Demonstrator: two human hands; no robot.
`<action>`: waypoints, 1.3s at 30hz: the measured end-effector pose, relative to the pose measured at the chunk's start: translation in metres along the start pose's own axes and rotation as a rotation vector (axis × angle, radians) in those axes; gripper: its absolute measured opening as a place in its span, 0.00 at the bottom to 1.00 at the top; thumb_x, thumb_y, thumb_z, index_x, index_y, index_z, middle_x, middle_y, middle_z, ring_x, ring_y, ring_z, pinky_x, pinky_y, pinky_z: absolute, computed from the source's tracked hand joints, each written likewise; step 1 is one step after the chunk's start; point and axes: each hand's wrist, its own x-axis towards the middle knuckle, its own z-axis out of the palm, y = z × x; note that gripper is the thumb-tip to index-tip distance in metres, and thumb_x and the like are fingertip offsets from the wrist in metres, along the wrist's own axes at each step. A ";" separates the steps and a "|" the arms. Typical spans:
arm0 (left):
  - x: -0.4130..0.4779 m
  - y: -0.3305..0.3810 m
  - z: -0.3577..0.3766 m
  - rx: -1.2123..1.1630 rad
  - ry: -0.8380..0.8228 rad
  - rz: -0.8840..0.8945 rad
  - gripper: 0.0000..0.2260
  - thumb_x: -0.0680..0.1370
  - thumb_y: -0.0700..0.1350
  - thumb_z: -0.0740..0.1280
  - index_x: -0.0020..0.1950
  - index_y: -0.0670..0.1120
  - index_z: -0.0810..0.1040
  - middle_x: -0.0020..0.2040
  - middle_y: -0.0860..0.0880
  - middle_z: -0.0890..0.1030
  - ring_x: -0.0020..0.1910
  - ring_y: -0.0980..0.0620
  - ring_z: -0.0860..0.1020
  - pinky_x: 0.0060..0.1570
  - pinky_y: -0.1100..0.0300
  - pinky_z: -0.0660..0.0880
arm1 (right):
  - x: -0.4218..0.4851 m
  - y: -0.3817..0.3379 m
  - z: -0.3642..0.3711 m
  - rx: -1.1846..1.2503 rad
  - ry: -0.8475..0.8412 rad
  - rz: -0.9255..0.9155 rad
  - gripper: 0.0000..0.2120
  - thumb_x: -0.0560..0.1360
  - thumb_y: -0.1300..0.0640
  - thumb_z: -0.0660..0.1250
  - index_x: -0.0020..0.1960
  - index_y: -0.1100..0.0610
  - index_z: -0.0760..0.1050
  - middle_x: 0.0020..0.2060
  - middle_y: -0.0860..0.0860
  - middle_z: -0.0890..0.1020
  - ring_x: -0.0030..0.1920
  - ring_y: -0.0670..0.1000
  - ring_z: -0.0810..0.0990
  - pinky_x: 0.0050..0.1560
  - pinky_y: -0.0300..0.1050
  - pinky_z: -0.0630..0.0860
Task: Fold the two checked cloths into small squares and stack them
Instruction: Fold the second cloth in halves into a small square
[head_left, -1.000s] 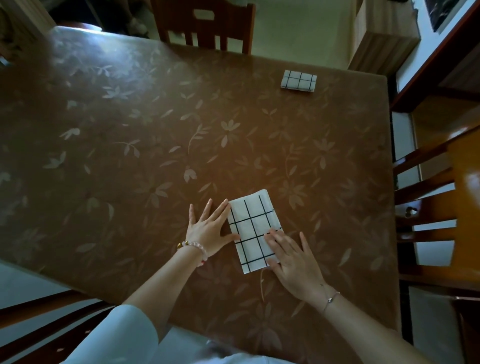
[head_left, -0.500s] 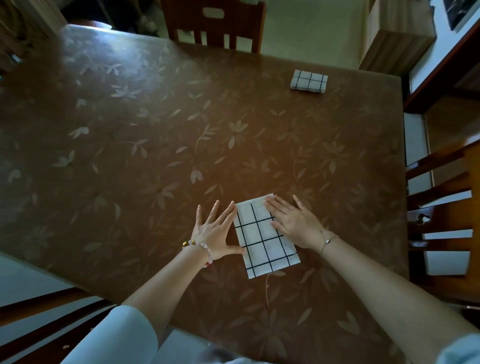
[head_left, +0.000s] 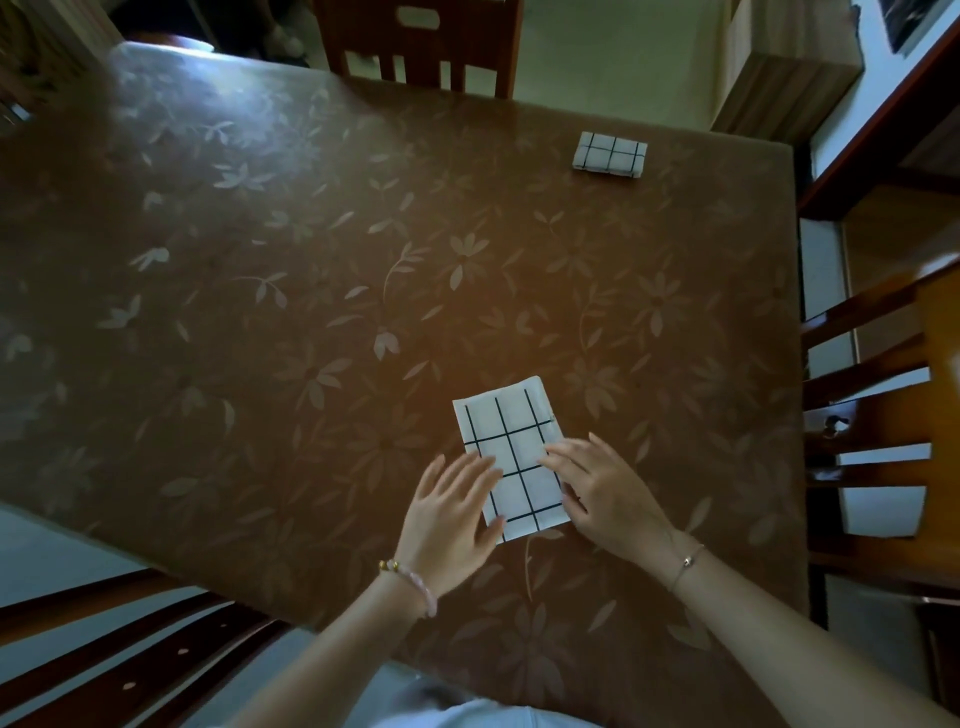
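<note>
Two cloths: far cloth (head_left: 610, 151) folded; left hand (head_left: 447, 519), right hand (head_left: 608, 499) flat on near cloth (head_left: 511, 447).

Brown floral-patterned table (head_left: 363, 270) ringed by wooden chairs (head_left: 421, 41).

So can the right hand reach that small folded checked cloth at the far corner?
Probably, with a long stretch: only bare brown flowered table lies between the right hand and the small folded checked cloth.

Pink beaded bracelet (head_left: 417, 586), thin wrist chain (head_left: 685, 562)
</note>
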 end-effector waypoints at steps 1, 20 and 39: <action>-0.006 0.007 0.002 0.010 -0.014 0.021 0.20 0.74 0.57 0.60 0.62 0.49 0.73 0.63 0.52 0.76 0.65 0.51 0.72 0.68 0.49 0.64 | -0.004 0.000 0.002 0.002 -0.020 0.016 0.19 0.72 0.61 0.63 0.63 0.55 0.74 0.60 0.50 0.77 0.63 0.49 0.72 0.70 0.53 0.63; -0.018 0.015 0.010 0.230 -0.099 0.150 0.20 0.63 0.46 0.73 0.53 0.44 0.76 0.58 0.45 0.79 0.59 0.46 0.77 0.56 0.44 0.75 | -0.017 0.010 -0.005 0.093 -0.205 0.034 0.26 0.72 0.57 0.60 0.70 0.49 0.66 0.69 0.45 0.66 0.71 0.44 0.62 0.73 0.46 0.44; -0.052 -0.005 -0.007 0.040 -0.121 0.321 0.15 0.74 0.47 0.57 0.56 0.47 0.76 0.54 0.54 0.81 0.57 0.57 0.78 0.59 0.53 0.74 | -0.057 -0.018 0.004 -0.104 -0.024 -0.121 0.23 0.63 0.58 0.75 0.57 0.51 0.79 0.53 0.47 0.82 0.54 0.47 0.79 0.66 0.56 0.64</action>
